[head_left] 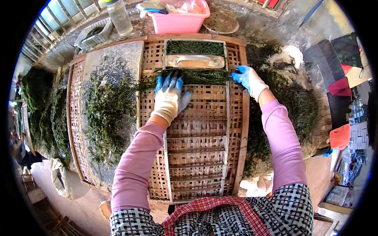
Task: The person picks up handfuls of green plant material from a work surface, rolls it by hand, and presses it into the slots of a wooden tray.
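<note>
Weed edges look the weak point: strands of green weed (208, 76) trail over the left rail of the metal frame (227, 104), just left of the left hand (168, 96), and a sideways drag of the glove would likely pull them out and leave that end thin. Uneven pressing could also bunch the weed in the middle, with gaps over the woven tray (155, 177). The wooden block (195, 61) sits just beyond the left fingertips; a knock from them might shove it against the packed green slot (195, 47) farther out. Left hand: palm down, fingers a little spread, thumb well off to the right, tips on the weed's left part. Right hand (246, 78): fingers bent, at the weed's right end by the right rail; cannot tell whether it pinches any strands. The weed runs as a narrow band between the two hands, across the frame. Loose heap (108, 108) left of the left hand, on a board; darker heap (293, 112) right of the right hand.
</note>
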`<state>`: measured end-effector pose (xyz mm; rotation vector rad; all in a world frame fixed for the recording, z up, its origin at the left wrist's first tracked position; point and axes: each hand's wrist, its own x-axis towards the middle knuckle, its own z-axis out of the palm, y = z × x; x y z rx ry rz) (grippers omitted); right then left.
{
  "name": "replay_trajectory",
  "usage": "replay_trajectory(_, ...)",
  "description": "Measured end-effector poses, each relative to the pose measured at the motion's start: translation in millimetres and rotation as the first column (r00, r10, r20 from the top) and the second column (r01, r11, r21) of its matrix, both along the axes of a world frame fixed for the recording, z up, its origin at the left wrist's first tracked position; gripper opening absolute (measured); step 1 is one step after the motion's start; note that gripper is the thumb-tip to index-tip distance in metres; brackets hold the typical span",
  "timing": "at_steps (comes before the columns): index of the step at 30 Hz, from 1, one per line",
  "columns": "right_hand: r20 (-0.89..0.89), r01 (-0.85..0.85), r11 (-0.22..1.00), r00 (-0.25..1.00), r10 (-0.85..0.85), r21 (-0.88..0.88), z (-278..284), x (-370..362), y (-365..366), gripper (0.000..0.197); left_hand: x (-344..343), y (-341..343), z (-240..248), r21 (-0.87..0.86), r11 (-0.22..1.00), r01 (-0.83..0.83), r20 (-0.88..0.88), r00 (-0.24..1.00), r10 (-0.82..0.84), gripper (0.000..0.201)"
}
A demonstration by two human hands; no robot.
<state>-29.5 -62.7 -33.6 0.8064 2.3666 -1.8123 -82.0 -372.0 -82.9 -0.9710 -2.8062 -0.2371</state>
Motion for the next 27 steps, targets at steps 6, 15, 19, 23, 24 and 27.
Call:
replay_trajectory(6,-0.026,0.003,0.423,0.998,0.049,0.906,9.4,22.5,17.0,0.028,-1.7,5.6,-6.3,0.057,0.998,0.0,-0.101,0.995,0.006,0.062)
replay_trajectory(15,0.037,-0.334,0.545,0.875,0.483,0.769,-0.4,-13.8,-70.0,0.024,0.0,1.2,-8.8,0.111,0.994,0.002,-0.127,0.992,0.012,0.063)
replay_trajectory(19,-0.276,-0.296,0.849,0.854,0.441,0.438,0.2,-30.5,-75.3,0.022,-0.8,3.6,-7.6,0.113,0.993,0.016,-0.115,0.993,-0.003,0.066)
replay_trajectory(23,0.02,-0.353,0.574,0.863,0.505,0.739,-2.6,-36.9,-102.6,0.027,0.2,-5.9,-14.1,0.084,0.996,-0.002,-0.105,0.994,0.011,0.069)
replay_trajectory(24,-0.096,-0.346,0.648,0.833,0.545,0.678,-2.4,-41.8,-113.8,0.029,2.0,-5.3,-13.7,0.063,0.998,-0.009,-0.097,0.995,0.015,0.068)
replay_trajectory(27,-0.344,-0.539,0.759,0.679,0.648,0.366,-0.6,-54.4,-153.5,0.031,-4.9,-7.6,-19.3,0.189,0.979,0.076,-0.159,0.986,-0.046,0.062)
